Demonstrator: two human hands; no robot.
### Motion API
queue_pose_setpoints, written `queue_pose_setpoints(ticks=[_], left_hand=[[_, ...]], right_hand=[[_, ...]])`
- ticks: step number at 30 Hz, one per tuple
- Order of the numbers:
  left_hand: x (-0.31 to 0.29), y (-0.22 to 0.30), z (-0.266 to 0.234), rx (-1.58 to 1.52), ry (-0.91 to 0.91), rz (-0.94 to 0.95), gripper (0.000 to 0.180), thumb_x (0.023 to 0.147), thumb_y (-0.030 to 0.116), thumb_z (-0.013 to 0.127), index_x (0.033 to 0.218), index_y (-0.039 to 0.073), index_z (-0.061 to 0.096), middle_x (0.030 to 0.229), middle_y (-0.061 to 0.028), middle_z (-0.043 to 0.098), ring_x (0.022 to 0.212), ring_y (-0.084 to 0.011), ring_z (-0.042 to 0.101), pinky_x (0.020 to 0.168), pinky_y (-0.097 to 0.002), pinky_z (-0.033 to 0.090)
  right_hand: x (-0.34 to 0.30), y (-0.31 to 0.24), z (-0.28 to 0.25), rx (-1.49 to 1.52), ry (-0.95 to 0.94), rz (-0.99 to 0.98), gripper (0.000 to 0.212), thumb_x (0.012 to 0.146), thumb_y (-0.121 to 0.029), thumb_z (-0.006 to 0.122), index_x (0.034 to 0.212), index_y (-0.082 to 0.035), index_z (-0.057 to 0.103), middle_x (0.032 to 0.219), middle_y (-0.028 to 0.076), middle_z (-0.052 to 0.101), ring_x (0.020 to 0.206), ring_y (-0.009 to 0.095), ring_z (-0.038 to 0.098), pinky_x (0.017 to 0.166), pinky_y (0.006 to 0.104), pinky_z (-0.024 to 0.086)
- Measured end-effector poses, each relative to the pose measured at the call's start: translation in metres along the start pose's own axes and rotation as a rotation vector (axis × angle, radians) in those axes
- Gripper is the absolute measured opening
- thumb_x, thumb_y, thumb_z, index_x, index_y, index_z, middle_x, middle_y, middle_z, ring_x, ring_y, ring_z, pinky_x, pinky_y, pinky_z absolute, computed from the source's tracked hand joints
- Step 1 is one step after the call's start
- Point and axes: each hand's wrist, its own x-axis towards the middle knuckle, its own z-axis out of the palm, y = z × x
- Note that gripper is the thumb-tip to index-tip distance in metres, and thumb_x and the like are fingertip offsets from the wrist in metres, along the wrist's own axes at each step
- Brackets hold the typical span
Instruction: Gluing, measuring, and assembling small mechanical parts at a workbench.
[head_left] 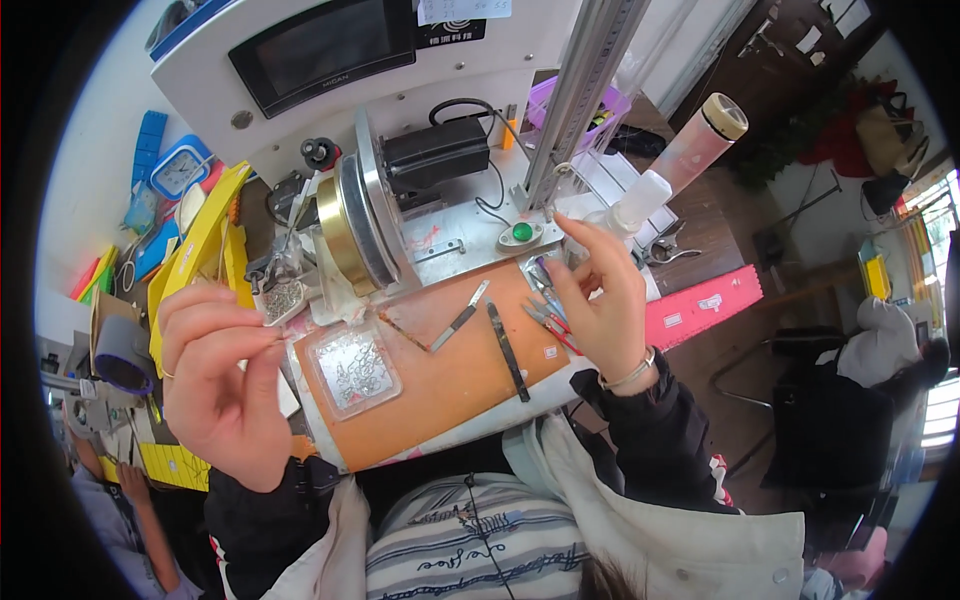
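My left hand (225, 375) is raised at the left, its thumb and fingertips pinched together. What they hold, if anything, is too small to make out. My right hand (605, 300) hovers over the right part of the orange work mat (455, 375), index finger and thumb apart, near a round green button (522, 232) on the machine base. Under it lie several red-handled tools (553, 325), partly covered by the hand. A clear square box (352, 370) of small metal pieces sits on the mat's left. A craft knife (460, 317), bent tweezers (405, 331) and a black stick-like tool (508, 352) lie mid-mat.
A machine with a dark screen (315, 50), brass-rimmed wheel (342, 235) and upright metal rail (580, 95) stands behind the mat. Yellow holders (200, 255) crowd the left. A pink strip (700, 308) and a tall bottle (700, 140) stand right. Another person's arm (150, 520) shows lower left.
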Motion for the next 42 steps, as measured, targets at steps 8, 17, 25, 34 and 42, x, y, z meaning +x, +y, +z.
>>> queue_pose_setpoints(ticks=[8,17,25,34,42], left_hand=[[-0.007,-0.005,-0.011,0.077,-0.055,-0.022,0.013,0.077,-0.006,0.065,0.085,0.002,0.059,0.095,-0.0096,0.057,0.102,-0.0289,0.052,0.093,-0.0393,0.041],[-0.006,-0.008,-0.021,0.069,-0.026,-0.031,0.011,0.079,-0.007,0.062,0.085,0.001,0.057,0.097,-0.0101,0.057,0.103,-0.0272,0.053,0.095,-0.0386,0.041],[-0.042,-0.04,-0.061,-0.108,0.397,-0.29,0.01,0.094,-0.005,0.046,0.098,0.0,0.054,0.107,-0.01,0.056,0.107,-0.0226,0.052,0.102,-0.0355,0.036],[-0.053,0.008,0.009,-0.348,-0.262,-0.016,0.014,0.07,-0.004,0.07,0.078,0.004,0.062,0.083,-0.0084,0.057,0.079,-0.0246,0.054,0.072,-0.0342,0.044],[-0.055,0.067,0.089,-0.386,-0.565,0.042,0.017,0.065,0.0,0.079,0.078,0.005,0.068,0.078,-0.0061,0.062,0.074,-0.0256,0.058,0.07,-0.0348,0.044]], right_hand=[[0.048,0.006,0.01,-0.238,0.101,-0.092,0.047,0.084,-0.009,0.066,0.129,-0.006,0.053,0.118,0.013,0.062,0.06,0.02,0.063,0.058,0.0322,0.051],[0.077,0.013,-0.002,-0.697,0.106,-0.005,0.016,0.091,-0.017,0.058,0.092,-0.002,0.065,0.075,0.019,0.066,0.071,0.036,0.066,0.064,0.0437,0.052],[-0.004,-0.038,-0.068,-0.153,-0.165,-0.283,0.027,0.074,-0.009,0.077,0.101,-0.007,0.072,0.064,0.004,0.061,0.047,0.014,0.051,0.046,0.0273,0.04],[-0.139,0.019,-0.155,-0.297,0.154,0.416,0.017,0.082,-0.009,0.068,0.097,-0.003,0.072,0.07,0.009,0.068,0.062,0.018,0.066,0.058,0.028,0.05],[-0.242,0.058,-0.236,-1.147,-0.014,0.632,0.031,0.079,-0.02,0.072,0.108,-0.01,0.068,0.11,0.011,0.066,0.089,0.029,0.067,0.075,0.0367,0.052]])
